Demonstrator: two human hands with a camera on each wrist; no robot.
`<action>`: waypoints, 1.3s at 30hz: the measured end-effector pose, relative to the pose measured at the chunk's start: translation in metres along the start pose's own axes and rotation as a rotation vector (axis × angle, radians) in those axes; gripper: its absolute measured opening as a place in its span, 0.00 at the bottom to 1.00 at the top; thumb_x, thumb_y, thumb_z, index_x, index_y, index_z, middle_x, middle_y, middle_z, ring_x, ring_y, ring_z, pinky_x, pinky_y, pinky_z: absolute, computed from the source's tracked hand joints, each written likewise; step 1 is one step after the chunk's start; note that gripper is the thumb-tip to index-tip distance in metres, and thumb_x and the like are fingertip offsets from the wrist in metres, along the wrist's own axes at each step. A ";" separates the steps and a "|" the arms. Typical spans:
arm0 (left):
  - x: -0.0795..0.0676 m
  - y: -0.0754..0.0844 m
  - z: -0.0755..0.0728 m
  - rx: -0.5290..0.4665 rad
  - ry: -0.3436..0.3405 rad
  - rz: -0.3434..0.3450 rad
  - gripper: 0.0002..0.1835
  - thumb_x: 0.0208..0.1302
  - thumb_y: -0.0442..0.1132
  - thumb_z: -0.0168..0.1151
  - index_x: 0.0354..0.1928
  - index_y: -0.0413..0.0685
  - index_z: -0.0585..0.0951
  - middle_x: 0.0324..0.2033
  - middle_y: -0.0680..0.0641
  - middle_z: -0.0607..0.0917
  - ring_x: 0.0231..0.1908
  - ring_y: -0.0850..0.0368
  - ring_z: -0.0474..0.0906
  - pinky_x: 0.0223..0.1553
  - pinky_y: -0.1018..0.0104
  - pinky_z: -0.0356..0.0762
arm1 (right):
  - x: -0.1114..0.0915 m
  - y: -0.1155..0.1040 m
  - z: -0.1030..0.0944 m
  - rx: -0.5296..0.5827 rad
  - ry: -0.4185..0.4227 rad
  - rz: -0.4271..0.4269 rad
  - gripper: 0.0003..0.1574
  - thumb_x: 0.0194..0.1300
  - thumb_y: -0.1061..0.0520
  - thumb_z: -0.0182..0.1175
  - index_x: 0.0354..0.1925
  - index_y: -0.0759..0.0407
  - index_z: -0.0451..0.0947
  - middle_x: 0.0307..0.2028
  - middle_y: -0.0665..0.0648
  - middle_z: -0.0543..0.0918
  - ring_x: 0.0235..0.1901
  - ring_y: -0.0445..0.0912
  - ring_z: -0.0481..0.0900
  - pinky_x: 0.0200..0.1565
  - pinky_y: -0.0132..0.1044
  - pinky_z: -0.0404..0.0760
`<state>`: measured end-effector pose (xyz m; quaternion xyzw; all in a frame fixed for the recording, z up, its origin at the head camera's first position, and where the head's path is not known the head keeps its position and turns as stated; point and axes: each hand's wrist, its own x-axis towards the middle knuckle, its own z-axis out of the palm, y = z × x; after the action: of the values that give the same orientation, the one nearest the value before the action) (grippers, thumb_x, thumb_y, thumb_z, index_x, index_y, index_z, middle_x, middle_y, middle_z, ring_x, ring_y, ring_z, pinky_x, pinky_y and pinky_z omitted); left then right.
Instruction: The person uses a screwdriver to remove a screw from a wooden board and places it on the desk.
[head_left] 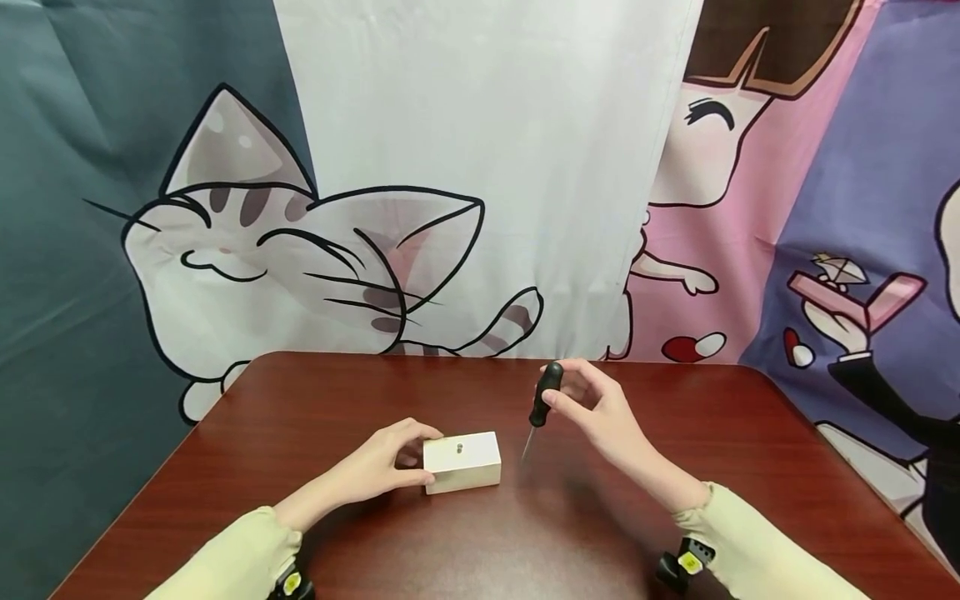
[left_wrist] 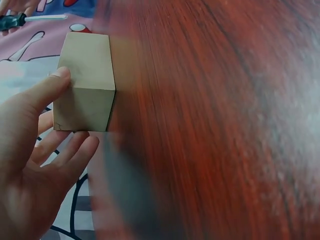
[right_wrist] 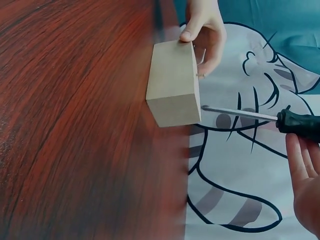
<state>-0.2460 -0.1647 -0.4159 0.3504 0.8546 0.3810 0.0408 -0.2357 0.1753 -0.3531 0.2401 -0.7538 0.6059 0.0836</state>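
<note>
A pale wooden block (head_left: pixel 462 477) lies on the table, with a small metal screw (head_left: pixel 460 448) in its top face. My left hand (head_left: pixel 392 461) holds the block's left end, thumb on the near side and fingers on the far side; the left wrist view shows the thumb (left_wrist: pixel 52 87) against the block (left_wrist: pixel 86 107). To the right of the block, my right hand (head_left: pixel 592 408) grips a screwdriver (head_left: pixel 548 392) by its black handle. Its metal shaft (right_wrist: pixel 240 113) points down, the tip apart from the block and the screw.
The reddish-brown wooden table (head_left: pixel 337 533) has rounded far corners. Behind it hangs a cloth (head_left: pixel 487 108) printed with a cartoon cat and figures. Each wrist wears a black device, such as the one on the right (head_left: pixel 686 562).
</note>
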 end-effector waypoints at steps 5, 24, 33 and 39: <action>0.002 0.001 0.003 -0.067 0.004 -0.039 0.27 0.58 0.45 0.73 0.59 0.48 0.75 0.51 0.46 0.80 0.48 0.57 0.81 0.45 0.72 0.84 | 0.003 -0.002 0.002 0.025 0.010 -0.011 0.20 0.67 0.62 0.63 0.57 0.60 0.75 0.40 0.47 0.88 0.38 0.43 0.87 0.46 0.36 0.87; 0.012 0.005 0.021 -0.259 0.015 -0.085 0.26 0.59 0.41 0.72 0.59 0.47 0.75 0.56 0.42 0.79 0.56 0.49 0.77 0.50 0.68 0.84 | 0.008 -0.005 0.018 0.030 0.079 -0.075 0.23 0.65 0.63 0.65 0.58 0.58 0.75 0.43 0.54 0.87 0.38 0.44 0.86 0.44 0.41 0.88; 0.016 0.006 0.025 -0.316 -0.010 -0.087 0.26 0.60 0.40 0.72 0.59 0.47 0.75 0.57 0.41 0.78 0.58 0.47 0.77 0.51 0.68 0.83 | 0.012 -0.007 0.025 -0.041 0.120 -0.093 0.29 0.64 0.62 0.66 0.61 0.48 0.73 0.42 0.62 0.87 0.36 0.46 0.86 0.43 0.36 0.86; 0.020 0.011 0.029 -0.352 -0.035 -0.082 0.26 0.60 0.39 0.71 0.60 0.48 0.75 0.58 0.41 0.78 0.60 0.47 0.76 0.52 0.69 0.83 | 0.012 -0.009 0.027 -0.055 0.139 -0.095 0.28 0.64 0.60 0.66 0.60 0.47 0.73 0.43 0.61 0.87 0.36 0.44 0.87 0.42 0.35 0.86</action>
<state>-0.2455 -0.1287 -0.4252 0.3094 0.7875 0.5165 0.1318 -0.2377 0.1455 -0.3473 0.2306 -0.7505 0.5953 0.1708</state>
